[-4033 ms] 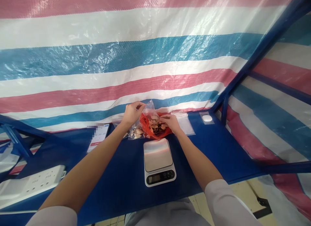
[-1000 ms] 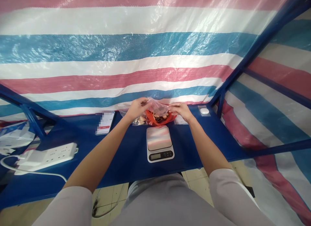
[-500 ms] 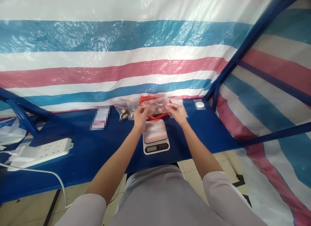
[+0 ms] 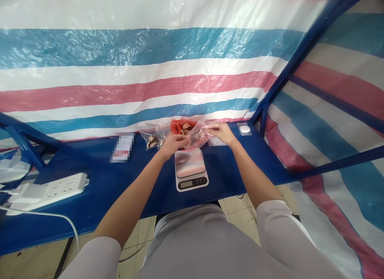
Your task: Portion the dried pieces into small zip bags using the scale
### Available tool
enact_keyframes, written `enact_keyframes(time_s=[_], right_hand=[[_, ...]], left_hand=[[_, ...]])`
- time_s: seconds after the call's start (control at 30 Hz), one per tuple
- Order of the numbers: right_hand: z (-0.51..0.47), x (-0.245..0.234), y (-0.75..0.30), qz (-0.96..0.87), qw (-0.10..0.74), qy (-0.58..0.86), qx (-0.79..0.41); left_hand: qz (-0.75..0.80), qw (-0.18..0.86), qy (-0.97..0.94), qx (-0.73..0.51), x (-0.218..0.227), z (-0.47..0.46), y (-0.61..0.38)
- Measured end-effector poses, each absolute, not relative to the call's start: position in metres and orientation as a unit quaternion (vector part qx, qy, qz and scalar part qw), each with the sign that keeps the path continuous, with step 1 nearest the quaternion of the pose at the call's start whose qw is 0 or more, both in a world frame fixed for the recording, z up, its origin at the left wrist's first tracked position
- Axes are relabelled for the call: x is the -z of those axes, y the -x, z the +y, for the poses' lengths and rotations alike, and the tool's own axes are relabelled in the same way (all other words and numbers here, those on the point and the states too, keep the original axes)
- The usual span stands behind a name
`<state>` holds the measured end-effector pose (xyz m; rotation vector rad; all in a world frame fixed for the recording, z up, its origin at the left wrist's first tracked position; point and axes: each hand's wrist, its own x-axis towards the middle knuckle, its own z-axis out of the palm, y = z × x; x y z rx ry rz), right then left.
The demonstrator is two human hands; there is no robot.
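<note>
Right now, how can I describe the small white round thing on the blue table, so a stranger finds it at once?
On the blue table, find the kitchen scale. Behind it to the right, past the right hand holding a clear plastic bag, a small white disc lies in a flat clear packet, near the table's far corner. No other disc lies near it.

From my remote view, the tarpaulin (image 4: 150, 51) fills the upper frame with wide bands of white, teal-blue and pinkish red, and the stripes carry on at right. Dark blue steel framing (image 4: 300, 51) crosses it at upper right, close in shade to the royal-blue table cover (image 4: 99, 191). At centre I see a vivid red plastic bag (image 4: 177, 127) behind a colourless clear bag (image 4: 199, 134). Below, the white scale (image 4: 190, 167) has a silver top mirroring pink, and a white power strip (image 4: 51, 187) sits lower left.
</note>
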<state>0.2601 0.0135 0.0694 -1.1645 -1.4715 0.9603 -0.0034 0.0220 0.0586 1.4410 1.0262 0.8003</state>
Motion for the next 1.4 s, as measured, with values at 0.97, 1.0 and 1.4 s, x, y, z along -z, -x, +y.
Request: enact_keyframes(time_s=[0.97,1.0,1.4], right_hand=[[-0.025,-0.018,-0.223,-0.445,0.493,0.549,-0.508],[-0.024,-0.018,-0.224,-0.439,0.496,0.547,-0.511],[-0.029,-0.015,-0.241,-0.45,0.498,0.522,-0.526]], left_hand=[[0.412,0.622,-0.222,-0.628,-0.032,-0.005,-0.082],[0.416,0.622,-0.223,-0.625,-0.031,-0.005,-0.081],[0.428,0.661,-0.334,-0.518,-0.048,-0.003,-0.055]])
